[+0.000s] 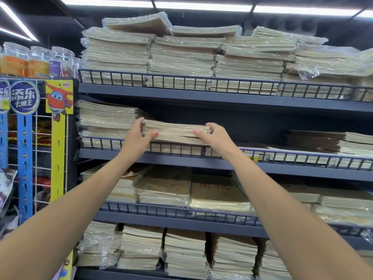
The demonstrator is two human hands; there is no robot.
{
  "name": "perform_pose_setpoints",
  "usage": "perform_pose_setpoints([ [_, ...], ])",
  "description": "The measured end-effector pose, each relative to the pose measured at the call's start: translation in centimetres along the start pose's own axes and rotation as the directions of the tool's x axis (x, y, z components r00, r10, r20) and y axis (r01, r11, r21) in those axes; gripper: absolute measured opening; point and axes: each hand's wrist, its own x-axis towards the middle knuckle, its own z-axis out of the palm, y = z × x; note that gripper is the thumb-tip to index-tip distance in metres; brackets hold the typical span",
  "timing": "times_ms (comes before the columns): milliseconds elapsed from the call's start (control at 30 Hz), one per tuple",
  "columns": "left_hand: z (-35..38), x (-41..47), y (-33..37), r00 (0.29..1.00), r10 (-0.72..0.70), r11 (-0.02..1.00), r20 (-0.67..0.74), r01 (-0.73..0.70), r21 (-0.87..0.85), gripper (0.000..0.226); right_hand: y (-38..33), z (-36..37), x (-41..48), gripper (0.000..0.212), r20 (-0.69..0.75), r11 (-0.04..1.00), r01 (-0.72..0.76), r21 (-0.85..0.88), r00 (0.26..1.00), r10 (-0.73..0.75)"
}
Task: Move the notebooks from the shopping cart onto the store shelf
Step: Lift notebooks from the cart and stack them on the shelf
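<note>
2 bare forearms reach up from 7 and 5 o'clock toward the centre. The left hand [139, 136] grips the left end of a plastic-wrapped bundle of notebooks [175, 132], fingers curled round it; the right hand [214, 136] grips the right end the same way. The bundle lies at the top of a low stack behind the wire rail of the second shelf [282, 164]; whether it rests there yet cannot be told. At its 9 o'clock stands a taller stack [107, 118]; at 3 o'clock the shelf looks dark and open. The shopping cart is out of view.

This looks like the placing step. The next move calls for settling the bundle square, pushing it back, then letting go with both hands.
</note>
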Motion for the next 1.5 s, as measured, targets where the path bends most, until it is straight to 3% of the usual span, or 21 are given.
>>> perform_pose_setpoints([
  [467, 1.7, 1.8, -1.5, 0.991, -0.005, 1.000, -0.131, 0.008, 0.024, 0.054, 1.0, 1.1, 3.0, 0.064, 0.006, 0.987, -0.019, -0.157, 1.000, 0.020],
  [634, 2.4, 1.8, -1.8, 0.980, 0.007, 0.999, -0.197, 0.000, 0.034, 0.042, 1.1, 1.6, 3.2, 0.064, -0.082, 0.993, -0.059, -0.099, 0.995, 0.051],
  [767, 2.8, 1.7, -2.1, 0.976, 0.012, 1.000, -0.217, -0.008, 0.020, 0.042, 1.2, 1.1, 3.1, 0.074, -0.013, 0.990, -0.058, -0.125, 0.998, 0.056],
  [1034, 3.1, 1.6, -1.7, 0.941, -0.106, 0.985, -0.321, 0.054, -0.166, 0.037, 1.7, 1.8, 2.8, 0.061, -0.070, 0.985, 0.040, -0.169, 0.996, -0.053],
  [1501, 3.0, 1.8, -1.8, 0.930, -0.159, 0.965, -0.331, 0.077, -0.250, 0.033, 1.8, 1.6, 2.8, 0.060, -0.085, 0.993, 0.051, -0.106, 0.995, -0.060],
])
